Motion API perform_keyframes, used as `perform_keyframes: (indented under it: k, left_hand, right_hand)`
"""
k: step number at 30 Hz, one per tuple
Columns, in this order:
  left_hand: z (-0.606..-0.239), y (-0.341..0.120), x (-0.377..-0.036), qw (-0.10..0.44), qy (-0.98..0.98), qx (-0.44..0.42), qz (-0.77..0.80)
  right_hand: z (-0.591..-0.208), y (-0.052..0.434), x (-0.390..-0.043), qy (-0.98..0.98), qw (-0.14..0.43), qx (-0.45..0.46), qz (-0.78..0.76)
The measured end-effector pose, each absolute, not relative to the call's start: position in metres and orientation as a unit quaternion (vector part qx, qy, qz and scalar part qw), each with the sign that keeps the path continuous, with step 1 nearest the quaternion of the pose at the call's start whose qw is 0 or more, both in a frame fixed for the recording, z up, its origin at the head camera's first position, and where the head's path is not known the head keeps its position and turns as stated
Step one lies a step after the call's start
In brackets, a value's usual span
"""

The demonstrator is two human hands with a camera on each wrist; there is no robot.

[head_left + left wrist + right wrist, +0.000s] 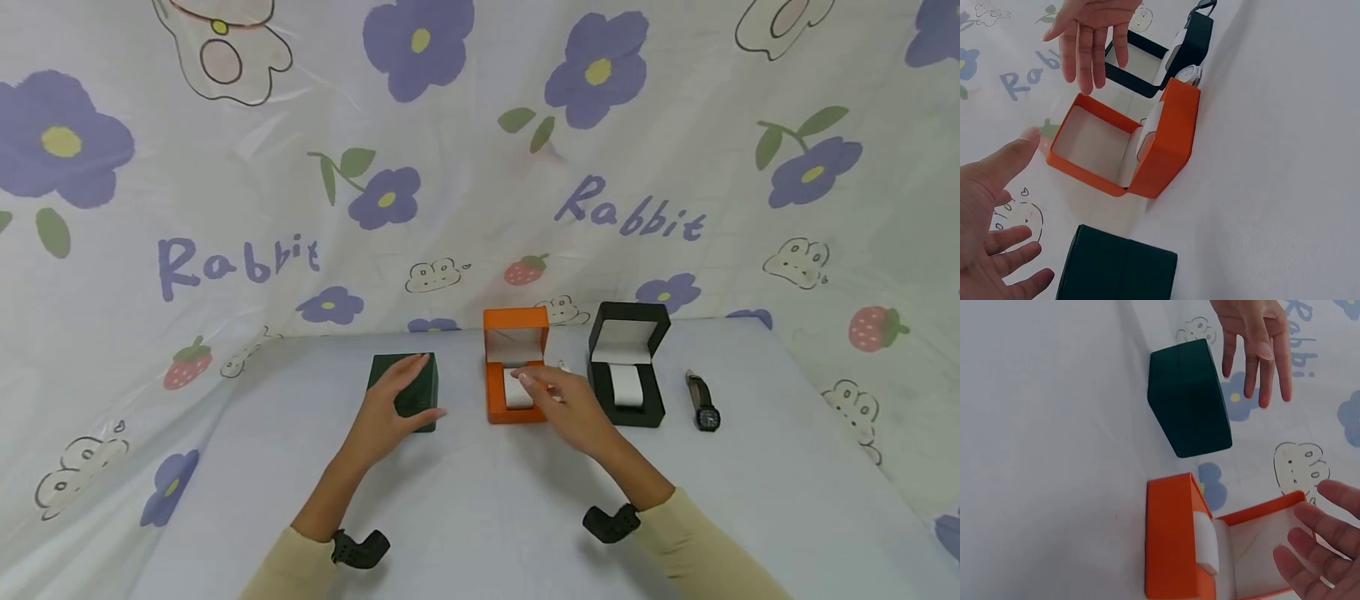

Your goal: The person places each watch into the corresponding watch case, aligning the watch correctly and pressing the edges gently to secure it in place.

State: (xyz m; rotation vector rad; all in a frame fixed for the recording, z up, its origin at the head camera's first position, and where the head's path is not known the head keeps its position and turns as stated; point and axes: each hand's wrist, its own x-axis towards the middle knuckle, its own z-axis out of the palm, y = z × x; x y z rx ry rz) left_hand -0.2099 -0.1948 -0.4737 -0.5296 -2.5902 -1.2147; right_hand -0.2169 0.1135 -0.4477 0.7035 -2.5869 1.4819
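Note:
My left hand (382,417) hovers over a closed dark green box (422,398), fingers spread and apart from it in the left wrist view. My right hand (573,417) is held above an open orange watch box (496,404), its fingers loosely extended with nothing in them. A white cushion (1207,544) sits inside the orange box, and the lid stands up at the back. Partly hidden behind my right hand, a silver watch (1189,75) lies between the orange box and an open black watch box (648,400).
The black box also holds a white cushion (626,385). To its right, a watch with a dark strap (703,407) lies on the white tabletop (480,533). A patterned cloth (480,167) hangs behind and along the sides.

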Motion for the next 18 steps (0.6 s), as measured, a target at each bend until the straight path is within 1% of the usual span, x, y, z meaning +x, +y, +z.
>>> perform_keyframes:
  k: [3,10,15,18]
  left_hand:
    - [-0.472,-0.186,-0.212,0.11,-0.89,-0.18,-0.404]
    - [-0.468,-0.17,-0.222,0.091,-0.889,-0.196,-0.403]
    - [-0.472,-0.163,-0.232,0.089,-0.89,-0.212,-0.394]
    - [-0.474,-0.159,-0.237,0.079,-0.893,-0.215,-0.388]
  right_hand:
    - [-0.449,0.121,-0.218,-0.849,0.044,0.222,0.477]
    - [-0.45,0.137,-0.222,-0.861,0.032,0.193,0.47]
    - [-0.446,0.145,-0.23,-0.867,0.051,0.18,0.462]
    - [-0.444,0.15,-0.235,-0.869,0.057,0.167,0.462]
